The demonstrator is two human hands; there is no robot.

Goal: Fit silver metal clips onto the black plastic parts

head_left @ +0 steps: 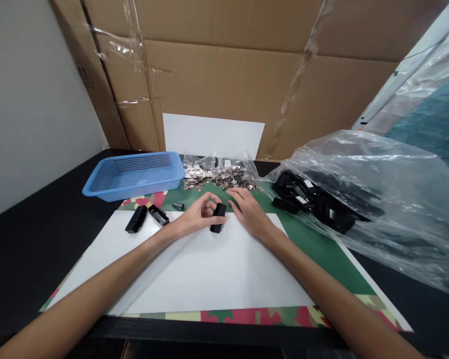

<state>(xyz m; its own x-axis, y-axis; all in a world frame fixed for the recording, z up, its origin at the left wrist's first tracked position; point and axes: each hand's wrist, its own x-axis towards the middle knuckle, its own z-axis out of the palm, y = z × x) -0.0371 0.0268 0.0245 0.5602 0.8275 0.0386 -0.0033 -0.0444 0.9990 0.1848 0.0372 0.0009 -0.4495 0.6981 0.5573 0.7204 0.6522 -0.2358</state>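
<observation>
My left hand [200, 215] grips a small black rectangular plastic case [217, 219] between thumb and fingers, over the white sheet. To its right, my right hand [249, 212] stretches forward with fingers extended. Its fingertips are near a pile of small shiny metal pieces [234, 178], and nothing shows in its grasp. A second pile of metal pieces [196, 177] lies just left of that one. On the white sheet's left part rest a black plastic case [136, 219] and an open black shell [159, 215]. A small dark pointed object [178, 205] lies behind them.
A blue perforated basket [134, 192] stands at the back left. At the right, a large clear plastic bag [344, 149] holds several black plastic parts [303, 194]. The white sheet [194, 279] lies over a green patterned mat [314, 249]. Cardboard [224, 80] forms the back wall.
</observation>
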